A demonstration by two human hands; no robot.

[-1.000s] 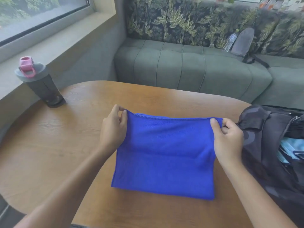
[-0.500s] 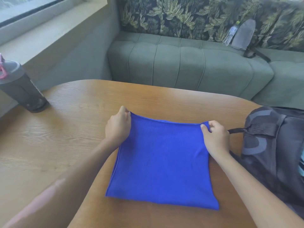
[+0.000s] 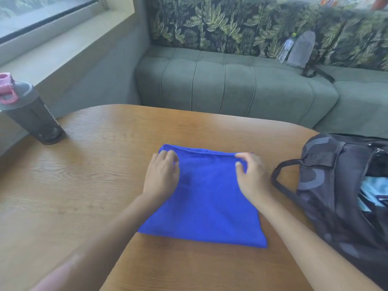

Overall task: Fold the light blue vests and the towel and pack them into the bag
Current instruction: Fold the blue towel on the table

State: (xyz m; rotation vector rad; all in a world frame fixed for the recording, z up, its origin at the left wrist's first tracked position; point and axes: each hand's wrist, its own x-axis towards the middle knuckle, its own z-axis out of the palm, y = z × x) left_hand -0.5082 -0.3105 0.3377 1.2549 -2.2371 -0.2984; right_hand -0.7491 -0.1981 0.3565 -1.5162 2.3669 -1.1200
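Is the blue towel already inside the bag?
No, the towel lies folded on the table beside the bag, with both hands resting on it.

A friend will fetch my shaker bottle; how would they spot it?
On the wooden table, look to its far left edge near the window sill. The shaker stands upright there alone: dark grey, with a pink flip cap.

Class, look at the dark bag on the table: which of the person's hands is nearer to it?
Right. The right hand rests on the blue towel at its far corner on the bag side; the left hand rests on the towel's opposite far corner.
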